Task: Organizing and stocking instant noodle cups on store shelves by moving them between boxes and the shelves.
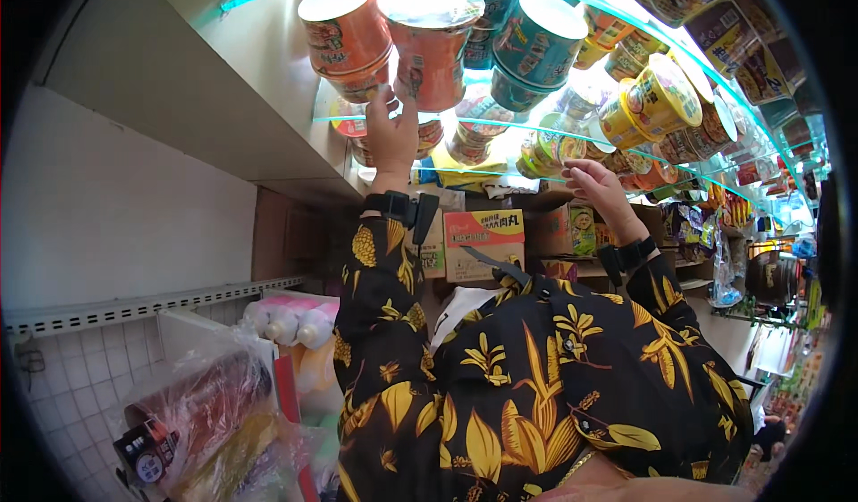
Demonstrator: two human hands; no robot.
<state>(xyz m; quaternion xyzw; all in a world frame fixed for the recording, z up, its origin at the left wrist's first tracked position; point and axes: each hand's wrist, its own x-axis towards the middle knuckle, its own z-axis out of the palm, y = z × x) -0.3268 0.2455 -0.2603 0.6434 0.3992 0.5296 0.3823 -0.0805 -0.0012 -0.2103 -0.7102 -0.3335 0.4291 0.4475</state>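
Raised left hand (393, 140) has its fingertips at the lower edge of an orange instant-noodle tub (344, 33); whether they pinch it cannot be told. Right hand (603, 200) is loosely spread, holding nothing, with its fingertips near a green noodle tub (542, 151).

Closest to the camera is a black shirt (536, 368) with gold leaves, its sleeves ending near dark wrist straps (400, 205). Low on the left, a clear plastic bag (223, 413) lies by pink-and-white bottles (308, 319).

Beyond the hands, the orange tub stands toward the left end of a glass shelf (572, 133) with a bluish-green edge, just beside a wider-rimmed orange tub (431, 59). Teal tubs (541, 42) and yellow tubs (651, 104) continue the display rightward under bright white light. Beneath it sits a cardboard carton (484, 256) with red and yellow print.

White panelling (134, 207) borders the left side above a slotted metal rail (161, 310) and pale tiles (76, 377). Farther right, more stocked shelving recedes, too small to read clearly.
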